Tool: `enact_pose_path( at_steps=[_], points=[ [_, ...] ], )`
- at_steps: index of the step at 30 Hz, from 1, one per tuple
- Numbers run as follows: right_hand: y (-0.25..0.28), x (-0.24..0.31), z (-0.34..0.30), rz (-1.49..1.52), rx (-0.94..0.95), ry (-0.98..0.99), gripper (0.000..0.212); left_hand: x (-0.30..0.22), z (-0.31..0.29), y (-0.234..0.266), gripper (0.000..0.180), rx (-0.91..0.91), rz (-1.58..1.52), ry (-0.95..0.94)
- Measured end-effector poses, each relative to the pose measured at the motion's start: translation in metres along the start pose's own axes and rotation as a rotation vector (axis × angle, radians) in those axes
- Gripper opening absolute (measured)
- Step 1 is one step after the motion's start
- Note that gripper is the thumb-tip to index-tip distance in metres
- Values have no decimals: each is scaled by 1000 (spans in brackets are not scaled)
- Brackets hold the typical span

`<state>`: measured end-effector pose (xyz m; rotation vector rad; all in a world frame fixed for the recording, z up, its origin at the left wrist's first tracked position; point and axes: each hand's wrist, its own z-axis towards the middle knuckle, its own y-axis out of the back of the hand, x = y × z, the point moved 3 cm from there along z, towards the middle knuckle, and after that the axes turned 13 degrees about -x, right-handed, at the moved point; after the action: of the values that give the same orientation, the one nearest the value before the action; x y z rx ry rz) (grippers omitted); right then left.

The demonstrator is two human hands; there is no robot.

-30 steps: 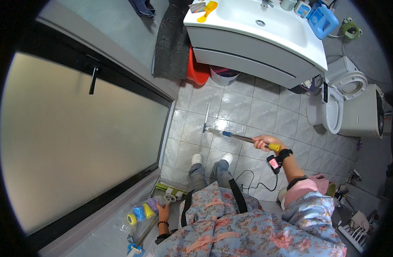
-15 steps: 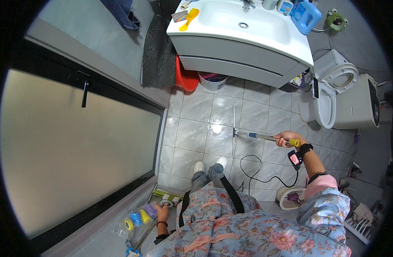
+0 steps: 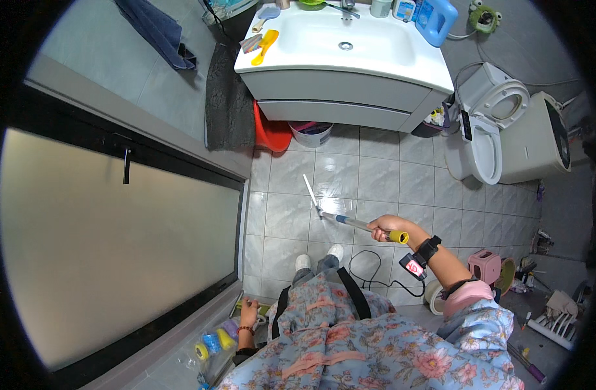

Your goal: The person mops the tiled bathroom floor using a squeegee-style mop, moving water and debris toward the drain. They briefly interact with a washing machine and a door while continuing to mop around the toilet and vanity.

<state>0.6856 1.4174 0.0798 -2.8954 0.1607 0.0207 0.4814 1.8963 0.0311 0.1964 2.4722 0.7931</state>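
Observation:
My right hand (image 3: 383, 229) is wrapped around the pole of a floor squeegee (image 3: 356, 223), just ahead of its yellow end cap. The pole slants down to the left, and its long thin blade (image 3: 310, 190) meets the wet-looking tiles in front of my shoes. A black watch-like strap and a small lit screen (image 3: 413, 266) are on my right wrist. Low on the left, my left hand (image 3: 248, 313) hangs beside my body with fingers slightly apart and nothing visible in it. Close by it lie several wrapped cleaning items (image 3: 215, 340) in blue, yellow and purple.
A white washbasin cabinet (image 3: 337, 84) stands ahead, with a red basin (image 3: 272, 133) and a white bucket (image 3: 311, 138) at its foot. The toilet (image 3: 483, 153) is at the right. A black cable (image 3: 376, 282) loops over the floor. A frosted door (image 3: 122, 240) lines the left.
My right hand has drawn the squeegee left and toward me, and its blade has turned to a slant. My left hand has shifted slightly up. The view has also moved.

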Motion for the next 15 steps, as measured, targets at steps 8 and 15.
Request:
enact_pose_path(
  at_steps=[8,15],
  points=[
    [-52,-9,53,335,265,-330,23,-137,-36,-115,74,817,-423,257],
    [-86,-17,122,-83,180,147,26,-174,37,-258,55,540,-674,376]
  ],
)
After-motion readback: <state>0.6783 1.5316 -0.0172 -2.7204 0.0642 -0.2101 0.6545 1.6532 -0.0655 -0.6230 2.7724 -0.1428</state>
